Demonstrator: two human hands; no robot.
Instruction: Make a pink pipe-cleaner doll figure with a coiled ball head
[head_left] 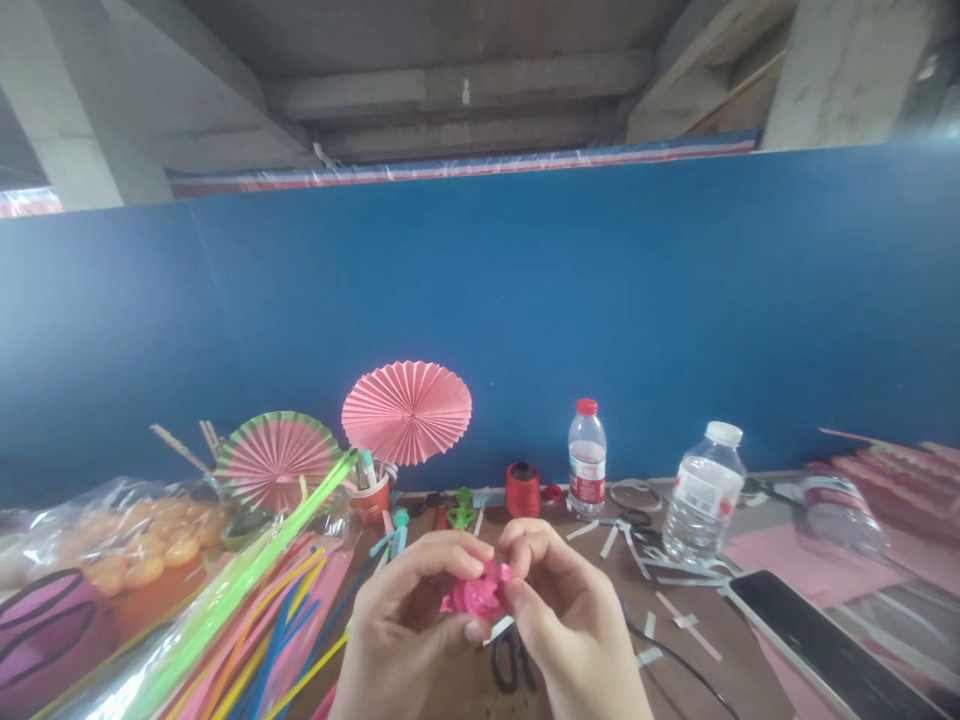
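Observation:
A small, bright pink crumpled bundle [478, 592] sits between both hands, above the middle of the brown table; its exact kind cannot be made out. My left hand [409, 615] is closed around its left side, thumb below and fingers on top. From the right, my right hand [570, 610] pinches the bundle's edge between thumb and fingertips. Under the hands lies a pair of scissors with dark handles [507, 668], partly hidden. Just beyond the fingers stand a red spool of thread [523, 490] and a small green figure [462, 510].
Colourful pipe cleaners [281, 630] and a plastic bag of orange balls [154, 535] fill the left. Pleated pink fans [407, 413] stand behind a cup of pens [370, 500]. Bottles [587, 460], paper strips [637, 550] and a phone [817, 635] lie rightward. A blue partition [525, 280] closes the back.

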